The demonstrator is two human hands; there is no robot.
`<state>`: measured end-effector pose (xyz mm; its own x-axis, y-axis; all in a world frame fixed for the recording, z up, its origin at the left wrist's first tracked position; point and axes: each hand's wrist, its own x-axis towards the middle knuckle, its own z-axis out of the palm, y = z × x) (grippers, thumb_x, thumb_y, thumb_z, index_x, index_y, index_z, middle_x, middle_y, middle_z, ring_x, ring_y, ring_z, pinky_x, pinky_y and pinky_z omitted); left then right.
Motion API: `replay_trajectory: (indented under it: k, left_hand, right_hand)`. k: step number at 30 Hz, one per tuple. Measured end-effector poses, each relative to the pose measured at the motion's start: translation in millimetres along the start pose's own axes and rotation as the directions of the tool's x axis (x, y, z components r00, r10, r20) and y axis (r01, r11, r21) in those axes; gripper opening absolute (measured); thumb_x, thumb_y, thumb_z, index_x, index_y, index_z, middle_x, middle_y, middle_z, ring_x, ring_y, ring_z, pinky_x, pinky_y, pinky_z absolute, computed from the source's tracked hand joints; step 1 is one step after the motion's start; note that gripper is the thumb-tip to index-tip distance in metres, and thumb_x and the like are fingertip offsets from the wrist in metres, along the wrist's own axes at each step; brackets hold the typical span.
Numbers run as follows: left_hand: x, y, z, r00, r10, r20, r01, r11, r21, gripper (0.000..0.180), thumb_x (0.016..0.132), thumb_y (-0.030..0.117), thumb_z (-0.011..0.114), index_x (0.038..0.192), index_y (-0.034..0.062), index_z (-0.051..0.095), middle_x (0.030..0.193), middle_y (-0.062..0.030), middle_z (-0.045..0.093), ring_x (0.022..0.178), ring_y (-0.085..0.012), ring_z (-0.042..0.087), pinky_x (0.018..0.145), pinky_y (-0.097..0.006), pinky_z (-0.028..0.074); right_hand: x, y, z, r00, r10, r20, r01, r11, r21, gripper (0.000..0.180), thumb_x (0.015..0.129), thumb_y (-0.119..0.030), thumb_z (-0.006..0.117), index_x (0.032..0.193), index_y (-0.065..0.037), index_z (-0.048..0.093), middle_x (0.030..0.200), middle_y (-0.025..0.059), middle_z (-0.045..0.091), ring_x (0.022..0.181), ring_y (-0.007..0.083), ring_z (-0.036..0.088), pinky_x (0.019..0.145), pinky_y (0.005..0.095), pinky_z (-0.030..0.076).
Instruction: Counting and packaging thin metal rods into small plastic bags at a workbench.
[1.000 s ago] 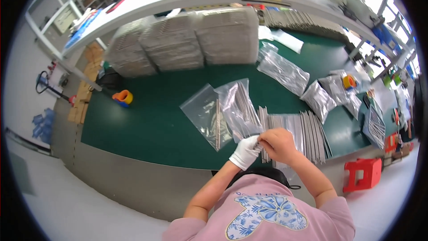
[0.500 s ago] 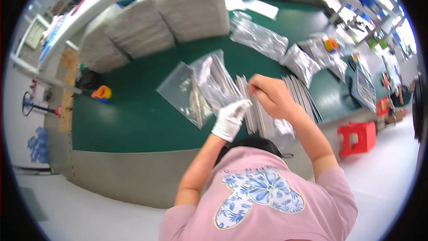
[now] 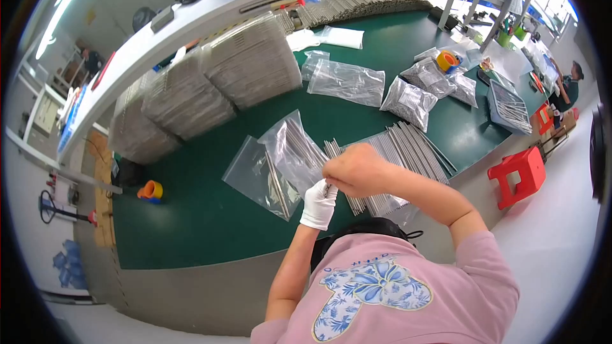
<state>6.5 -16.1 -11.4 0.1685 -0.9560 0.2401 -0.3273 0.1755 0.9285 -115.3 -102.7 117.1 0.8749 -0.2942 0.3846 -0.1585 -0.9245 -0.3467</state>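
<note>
My left hand (image 3: 318, 206), in a white glove, is closed at the near end of a clear plastic bag (image 3: 278, 146). Several thin metal rods (image 3: 303, 143) lie inside that bag. Bare and curled, my right hand (image 3: 358, 171) meets the left one's fingertips at the bag's near end; whatever is in its fingers is hidden. Beneath and beside the right hand lie rows of grey metal rods (image 3: 408, 150), partly on clear plastic. A second clear bag (image 3: 245, 175) with a few rods (image 3: 278, 186) in it lies flat to the left.
Tall plastic-wrapped stacks (image 3: 252, 64) stand at the back left under a white shelf (image 3: 210, 9). Filled bags (image 3: 410, 102), a tape roll (image 3: 447, 60) and a blue tray of rods (image 3: 508, 107) sit at the right. Another tape roll (image 3: 152, 190) lies left. A red stool (image 3: 517, 177) stands beyond the table.
My right hand has come down leftward from over the rods to touch the left hand at the bag's end. The view has tilted up, showing more of the shelf.
</note>
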Motion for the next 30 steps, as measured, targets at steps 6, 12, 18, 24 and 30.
replay_trajectory:
  k: [6,12,18,24,30]
  left_hand:
    - [5.7,9.9,1.3,0.995,-0.088,-0.056,0.072,0.969,-0.236,0.019,0.084,0.008,0.055,0.100,-0.0008,0.059,0.087,-0.0052,0.064,0.077,-0.0088,0.058,0.071,-0.022,0.046]
    - [20.6,1.0,-4.2,0.990,-0.119,-0.075,0.101,0.973,-0.207,0.017,0.085,0.007,0.053,0.099,-0.0010,0.059,0.087,-0.0073,0.064,0.081,-0.0114,0.058,0.077,-0.025,0.046]
    - [21.4,2.6,-8.0,0.985,-0.173,-0.029,0.158,0.946,-0.283,0.018,0.087,0.008,0.049,0.101,-0.0026,0.055,0.093,-0.0095,0.062,0.088,-0.0155,0.059,0.079,-0.026,0.045]
    - [16.1,8.0,-11.7,0.971,-0.237,-0.006,0.219,0.908,-0.356,0.020,0.088,0.005,0.045,0.106,-0.0027,0.052,0.097,-0.0138,0.061,0.092,-0.0189,0.058,0.084,-0.027,0.044]
    - [13.1,12.4,-8.1,0.968,-0.249,-0.036,0.214,0.891,-0.401,0.021,0.089,0.006,0.044,0.106,-0.0038,0.051,0.098,-0.0137,0.060,0.093,-0.0188,0.057,0.087,-0.029,0.044]
  right_hand:
    - [-10.1,-27.4,-127.2,0.756,0.290,-0.587,-0.245,0.957,0.157,0.007,0.077,-0.005,0.057,0.083,-0.008,0.056,0.060,-0.0001,0.051,0.049,0.0088,0.047,0.046,0.0215,0.036]
    - [-60.7,50.2,-136.2,0.478,0.332,-0.813,-0.325,0.927,0.188,0.008,0.081,-0.006,0.052,0.088,-0.003,0.054,0.066,0.0001,0.056,0.059,0.0103,0.053,0.052,0.0241,0.040]
    - [-95.0,115.0,-56.6,0.576,0.516,-0.634,-0.684,0.729,-0.029,0.010,0.079,-0.013,0.054,0.088,-0.008,0.053,0.073,0.0117,0.059,0.065,0.0278,0.059,0.057,0.0341,0.044]
    - [-171.0,120.1,-9.4,0.201,0.575,-0.793,-0.845,0.511,0.156,0.010,0.080,-0.017,0.053,0.086,-0.010,0.054,0.072,0.0113,0.060,0.067,0.0303,0.058,0.059,0.0375,0.044]
    - [-263.2,78.6,70.8,-0.249,0.776,-0.580,-0.932,-0.028,0.362,0.016,0.076,-0.025,0.059,0.080,-0.009,0.058,0.076,0.0101,0.061,0.072,0.0285,0.059,0.061,0.0367,0.045]
